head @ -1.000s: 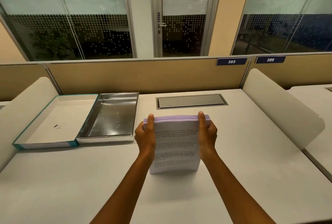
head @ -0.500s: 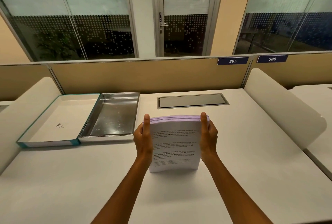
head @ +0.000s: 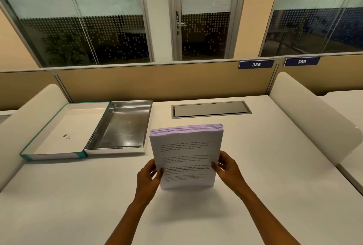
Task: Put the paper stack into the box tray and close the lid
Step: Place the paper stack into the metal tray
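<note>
A thick paper stack (head: 186,146) with printed text stands upright on its bottom edge in the middle of the desk. My left hand (head: 149,178) grips its lower left side and my right hand (head: 227,168) grips its lower right side. To the left, the box lies wide open: a silver metal tray (head: 125,127) with nothing in it, and beside it the teal-edged lid (head: 64,132), white inside, lying flat on the desk.
A grey cable hatch (head: 211,109) is set into the white desk (head: 265,166) behind the stack. Rounded white dividers (head: 314,117) rise at both sides and a tan partition runs along the back.
Both hands have slid from the stack's upper corners down to its lower sides. The stack still stands upright at the same spot.
</note>
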The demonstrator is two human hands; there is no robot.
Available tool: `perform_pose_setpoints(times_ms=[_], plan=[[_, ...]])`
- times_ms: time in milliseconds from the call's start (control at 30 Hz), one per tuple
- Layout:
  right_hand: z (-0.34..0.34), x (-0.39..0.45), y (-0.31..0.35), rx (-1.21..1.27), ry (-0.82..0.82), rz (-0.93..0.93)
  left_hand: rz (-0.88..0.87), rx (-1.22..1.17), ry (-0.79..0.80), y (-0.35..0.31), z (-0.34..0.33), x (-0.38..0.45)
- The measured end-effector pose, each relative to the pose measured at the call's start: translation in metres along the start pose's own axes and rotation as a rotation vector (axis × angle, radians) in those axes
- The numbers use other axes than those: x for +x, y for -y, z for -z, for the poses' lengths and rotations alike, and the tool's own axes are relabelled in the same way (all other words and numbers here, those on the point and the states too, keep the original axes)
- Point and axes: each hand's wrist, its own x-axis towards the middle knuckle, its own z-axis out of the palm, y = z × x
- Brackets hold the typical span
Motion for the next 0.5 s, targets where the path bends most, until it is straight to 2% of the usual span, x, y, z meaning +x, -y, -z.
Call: perform_pose_setpoints(times_ms=[500], plan=[[0.008,0.025,-0.004,-0.075,0.032,-0.015,-0.019,0.244,-0.026,-0.006,0.004,0.024]])
